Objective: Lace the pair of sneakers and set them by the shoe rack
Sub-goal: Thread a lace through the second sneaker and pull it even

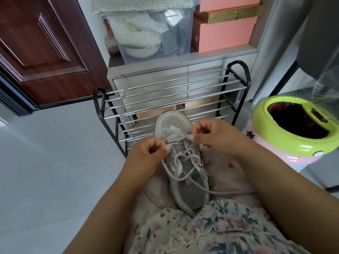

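grey tiled floor (pixel 55 162), shoe rack (pixel 172 92) beside wooden door (pixel 45 48).

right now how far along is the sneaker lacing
Done: nothing finished. The pale lilac lace crosses only some eyelets of the grey mesh sneaker on the lap. In hand: the left hand and right hand each pinch that lace near the toe. Left: a second loose lace hangs on the black metal shoe rack; no second sneaker is visible, and nothing is set by the rack.

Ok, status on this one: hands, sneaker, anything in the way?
Left hand and right hand each pinching the lace. Sneaker on lap, partly laced. Second lace draped over shoe rack. Nothing blocking.
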Tool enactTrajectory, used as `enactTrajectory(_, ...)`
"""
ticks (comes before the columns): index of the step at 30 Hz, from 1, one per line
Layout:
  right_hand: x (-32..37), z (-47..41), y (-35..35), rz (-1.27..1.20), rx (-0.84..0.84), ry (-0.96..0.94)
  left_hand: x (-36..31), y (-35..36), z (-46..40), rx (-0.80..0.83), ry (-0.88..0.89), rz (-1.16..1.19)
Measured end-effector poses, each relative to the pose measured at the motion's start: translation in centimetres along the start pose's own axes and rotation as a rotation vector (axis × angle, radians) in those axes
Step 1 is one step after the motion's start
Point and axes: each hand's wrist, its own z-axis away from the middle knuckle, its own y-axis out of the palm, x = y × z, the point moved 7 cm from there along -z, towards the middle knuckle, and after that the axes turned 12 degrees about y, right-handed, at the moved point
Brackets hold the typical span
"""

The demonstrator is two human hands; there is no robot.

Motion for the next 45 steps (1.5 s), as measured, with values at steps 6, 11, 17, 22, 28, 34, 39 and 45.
enactTrajectory(6, 2.6, 1.9, 1.3, 0.275, 0.010, -0.185, -0.1, 0.1, 0.1, -0.032, 0.017, -0.025)
enactTrajectory(11, 3.4, 2.3, 2.0, 0.697, -0.047, -0.229, -1.2, 0.0, 0.4, -0.045, 0.140, -0.068)
enactTrajectory(17, 2.6, 1.5, 1.9, 0.759, 0.010, -0.202, -2.2, 0.9, 0.2, 0.107, 0.284, -0.364)
enactTrajectory(22, 1.5, 1.1, 1.6, 0.523, 0.091, -0.076, -1.5, 1.2, -0.1, 0.196, 0.244, -0.315)
enactTrajectory(28, 0.1, 0.9, 1.4, 0.368, 0.164, 0.013, -1.2, 1.5, 0.0, 0.214, 0.184, -0.252)
enactTrajectory(34, -0.8, 0.7, 1.3, 0.046, 0.252, 0.089, -0.9, 1.3, 0.2, 0.220, 0.086, -0.044)
enactTrajectory(39, -1.0, 0.7, 0.8, 0.197, 0.192, 0.095, -0.1, 1.6, 1.1, 0.158, -0.148, 0.361)
enactTrajectory(45, 2.2, 1.4, 1.9, 0.573, 0.019, -0.114, -1.2, 1.3, 0.1, 0.165, 0.043, -0.173)
